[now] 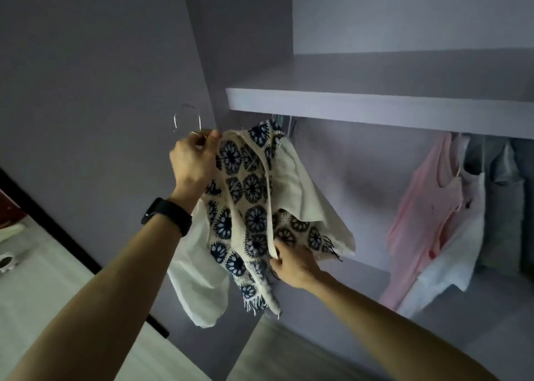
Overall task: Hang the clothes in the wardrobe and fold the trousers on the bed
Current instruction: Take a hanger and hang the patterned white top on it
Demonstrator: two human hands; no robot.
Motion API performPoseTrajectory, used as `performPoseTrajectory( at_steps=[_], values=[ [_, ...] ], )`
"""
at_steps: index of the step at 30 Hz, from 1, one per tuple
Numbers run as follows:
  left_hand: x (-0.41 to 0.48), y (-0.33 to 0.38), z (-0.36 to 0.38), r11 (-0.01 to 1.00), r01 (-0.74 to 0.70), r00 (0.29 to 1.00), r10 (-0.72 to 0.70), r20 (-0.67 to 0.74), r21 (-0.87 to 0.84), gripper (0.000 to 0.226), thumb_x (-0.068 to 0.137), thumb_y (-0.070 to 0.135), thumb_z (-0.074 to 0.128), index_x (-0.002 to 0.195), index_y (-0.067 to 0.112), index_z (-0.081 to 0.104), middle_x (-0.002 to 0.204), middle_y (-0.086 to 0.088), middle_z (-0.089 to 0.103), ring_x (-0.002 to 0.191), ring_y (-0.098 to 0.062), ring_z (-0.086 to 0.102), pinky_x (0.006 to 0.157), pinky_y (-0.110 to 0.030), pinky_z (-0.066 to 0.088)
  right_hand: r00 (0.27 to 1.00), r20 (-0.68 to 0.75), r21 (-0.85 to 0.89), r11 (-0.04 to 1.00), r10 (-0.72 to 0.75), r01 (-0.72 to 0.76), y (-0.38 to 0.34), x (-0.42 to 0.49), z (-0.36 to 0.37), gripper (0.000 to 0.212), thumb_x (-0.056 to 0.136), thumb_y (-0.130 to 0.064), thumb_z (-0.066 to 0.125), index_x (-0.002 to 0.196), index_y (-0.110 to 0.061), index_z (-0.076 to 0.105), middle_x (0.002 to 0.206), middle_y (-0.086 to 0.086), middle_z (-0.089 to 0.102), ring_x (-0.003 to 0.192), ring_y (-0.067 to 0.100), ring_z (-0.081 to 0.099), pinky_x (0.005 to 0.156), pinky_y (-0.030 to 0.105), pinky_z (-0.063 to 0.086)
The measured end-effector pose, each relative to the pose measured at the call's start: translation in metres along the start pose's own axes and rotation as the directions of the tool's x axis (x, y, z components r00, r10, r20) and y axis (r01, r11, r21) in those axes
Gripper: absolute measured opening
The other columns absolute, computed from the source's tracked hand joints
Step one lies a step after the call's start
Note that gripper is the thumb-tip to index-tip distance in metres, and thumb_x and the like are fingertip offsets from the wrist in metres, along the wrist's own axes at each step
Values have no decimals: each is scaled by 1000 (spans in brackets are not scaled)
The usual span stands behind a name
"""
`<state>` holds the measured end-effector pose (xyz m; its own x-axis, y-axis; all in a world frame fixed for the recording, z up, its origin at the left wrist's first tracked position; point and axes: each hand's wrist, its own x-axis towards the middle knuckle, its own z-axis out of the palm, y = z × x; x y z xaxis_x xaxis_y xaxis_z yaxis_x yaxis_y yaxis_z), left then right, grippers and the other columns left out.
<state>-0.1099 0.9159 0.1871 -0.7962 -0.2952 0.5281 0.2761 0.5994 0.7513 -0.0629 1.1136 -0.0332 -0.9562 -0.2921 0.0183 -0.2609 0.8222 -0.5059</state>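
A cream garment [251,201] with dark blue crochet flower patches and fringed hems hangs from a thin wire hanger [187,119]. My left hand [193,161], with a black watch on its wrist, grips the hanger at the base of its hook, raised in front of the open wardrobe. My right hand [291,262] pinches the garment's front edge low down. A plain white sleeve dangles below my left forearm. The hanger's shoulders are hidden inside the cloth.
A wardrobe shelf [375,112] runs above the hanging space. A pink top [422,207], a white top [462,236] and a grey garment [502,195] hang at the right. The wardrobe door [86,77] stands at the left, pale floor [43,294] below it.
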Motion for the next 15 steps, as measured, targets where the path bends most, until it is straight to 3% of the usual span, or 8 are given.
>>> performPoseTrajectory(
  at_steps=[3, 5, 7, 9, 10, 12, 13, 15],
  values=[
    [-11, -14, 1, 1000, -16, 994, 14, 110, 13, 27, 94, 48, 64, 96, 24, 77, 84, 12, 72, 85, -9, 69, 84, -34, 58, 835, 545, 65, 989, 74, -130, 15, -18, 0, 44, 94, -29, 66, 135, -21, 53, 85, -2, 69, 65, 10, 68, 66, 29, 54],
    [-18, -20, 2, 999, -22, 984, 16, 177, 30, 29, 93, 52, 63, 98, 26, 77, 85, 13, 73, 81, 1, 67, 78, -28, 58, 814, 565, 15, 984, 136, -175, 27, -24, -15, 44, 89, -33, 70, 131, -23, 60, 79, 0, 73, 67, 13, 71, 68, 28, 55],
    [-26, -26, 1, 998, -32, 970, 17, 241, 57, 26, 92, 55, 64, 95, 32, 77, 80, 19, 71, 74, 13, 63, 72, -18, 53, 921, 369, 82, 983, 125, -166, 38, -22, -35, 25, 89, -28, 68, 112, -20, 72, 82, 1, 77, 75, 15, 75, 78, 29, 59],
    [-33, -29, 0, 994, -64, 950, 32, 311, 92, 22, 92, 54, 65, 94, 34, 77, 77, 21, 69, 71, 17, 60, 68, -8, 47, 993, -27, 171, 979, 117, -110, 43, -18, -58, 14, 91, -23, 66, 99, -18, 76, 91, 0, 77, 82, 17, 73, 84, 35, 59],
    [-37, -31, 0, 990, -86, 938, 43, 344, 111, 22, 92, 53, 66, 95, 34, 77, 77, 21, 69, 70, 18, 60, 67, -4, 43, 959, -261, 213, 976, 110, -53, 41, -16, -70, 12, 92, -24, 66, 97, -18, 74, 92, -1, 76, 81, 19, 71, 80, 37, 58],
    [-44, -34, 0, 989, -104, 919, 53, 391, 109, 19, 91, 51, 68, 95, 34, 77, 78, 20, 70, 72, 15, 62, 68, -6, 44, 790, -612, 176, 980, 36, 92, 32, -12, -89, 17, 91, -33, 69, 102, -20, 68, 91, -3, 71, 76, 15, 64, 69, 30, 54],
    [-47, -35, 0, 992, -95, 911, 51, 408, 89, 16, 90, 49, 70, 93, 36, 77, 79, 19, 71, 73, 12, 63, 72, -11, 48, 734, -679, 104, 984, -38, 147, 27, -10, -97, 27, 91, -40, 68, 110, -22, 65, 97, -4, 68, 82, 14, 60, 69, 27, 49],
    [-54, -35, 3, 997, -76, 890, 55, 453, 29, 7, 89, 46, 73, 89, 40, 76, 83, 16, 75, 82, 4, 69, 81, -22, 55, 750, -620, -86, 969, -233, 230, 19, -3, -111, 45, 93, -52, 62, 130, -26, 57, 119, -3, 63, 104, 16, 54, 80, 29, 44]
  ],
)
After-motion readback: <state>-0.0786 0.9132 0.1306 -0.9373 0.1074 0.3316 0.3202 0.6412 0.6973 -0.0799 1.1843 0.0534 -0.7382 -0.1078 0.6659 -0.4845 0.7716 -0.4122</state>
